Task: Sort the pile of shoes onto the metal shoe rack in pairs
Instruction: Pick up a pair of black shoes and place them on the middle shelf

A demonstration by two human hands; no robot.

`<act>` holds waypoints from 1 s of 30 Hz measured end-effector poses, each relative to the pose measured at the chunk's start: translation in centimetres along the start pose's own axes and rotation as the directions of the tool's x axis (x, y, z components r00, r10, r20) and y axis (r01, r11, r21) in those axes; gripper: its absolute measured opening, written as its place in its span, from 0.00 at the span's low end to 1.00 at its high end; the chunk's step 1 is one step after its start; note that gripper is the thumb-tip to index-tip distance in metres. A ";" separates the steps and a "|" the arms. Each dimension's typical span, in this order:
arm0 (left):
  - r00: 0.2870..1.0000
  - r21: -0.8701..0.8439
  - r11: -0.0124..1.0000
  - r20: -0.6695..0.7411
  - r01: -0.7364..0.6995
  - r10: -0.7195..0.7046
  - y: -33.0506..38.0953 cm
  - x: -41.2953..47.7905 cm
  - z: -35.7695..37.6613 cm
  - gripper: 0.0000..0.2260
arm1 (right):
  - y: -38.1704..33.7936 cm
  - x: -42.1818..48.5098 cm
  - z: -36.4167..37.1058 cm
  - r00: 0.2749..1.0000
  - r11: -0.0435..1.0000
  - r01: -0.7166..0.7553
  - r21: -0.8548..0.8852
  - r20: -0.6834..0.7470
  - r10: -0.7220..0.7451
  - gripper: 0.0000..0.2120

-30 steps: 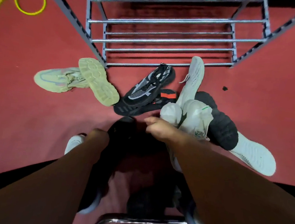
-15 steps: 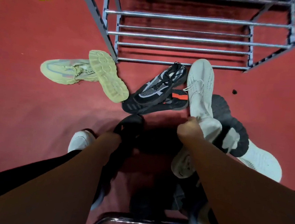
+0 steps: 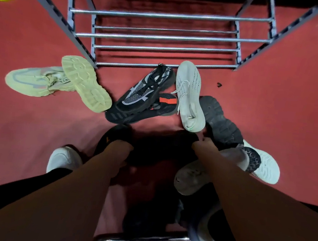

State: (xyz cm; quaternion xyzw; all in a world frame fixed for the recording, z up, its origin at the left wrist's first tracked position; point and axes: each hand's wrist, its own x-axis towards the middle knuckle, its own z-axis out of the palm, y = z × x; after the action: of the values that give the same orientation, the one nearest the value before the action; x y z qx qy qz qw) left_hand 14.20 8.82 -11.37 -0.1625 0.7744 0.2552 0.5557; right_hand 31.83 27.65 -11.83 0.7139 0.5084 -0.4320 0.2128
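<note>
- Currently a black shoe [image 3: 112, 135] with a small orange mark is held low over the red floor by the left hand [image 3: 120, 150]. The fingers are curled down round its near end, though their tips are hidden.
- Just beside it, a second dark shoe [image 3: 179, 141] lies in deep shadow. The right hand [image 3: 204, 147] is set against its edge with fingers bent, but whether the shoe is actually gripped cannot be told.
- The step in hand is judged to be the gathering of a first matching pair, since none of the shoes in view is on the metal shoe rack [image 3: 169, 37], whose rails stand beyond the pile.
- Around the hands the rest lies unsorted:
  - a pale green pair [image 3: 38, 81] at the left, one of them sole up
  - a black mesh sneaker [image 3: 143, 92] lying across another black one with an orange tab
  - a white knit sneaker [image 3: 190, 94] with its toe at the rack's front rail
  - a black sole-up shoe [image 3: 223, 124] just beside that
  - a white-soled shoe [image 3: 263, 166] farther right
- Next, a firm hold on the second dark shoe is called for — then both are to be lifted clear of the pile and set side by side on one tier, toes the same way.
</note>
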 end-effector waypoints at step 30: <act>0.930 -0.147 0.986 0.346 -0.081 0.128 0.8 -0.2 2.5 0.13 | -4.5 -0.9 1.7 0.874 0.812 -0.062 0.580 0.424 -0.236 0.05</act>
State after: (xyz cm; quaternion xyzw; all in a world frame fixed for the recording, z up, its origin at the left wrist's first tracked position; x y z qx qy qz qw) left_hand 15.79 10.93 -11.65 -0.1081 0.6511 0.3595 0.6596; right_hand 26.96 27.65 -11.38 0.5904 0.3182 -0.7370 0.0840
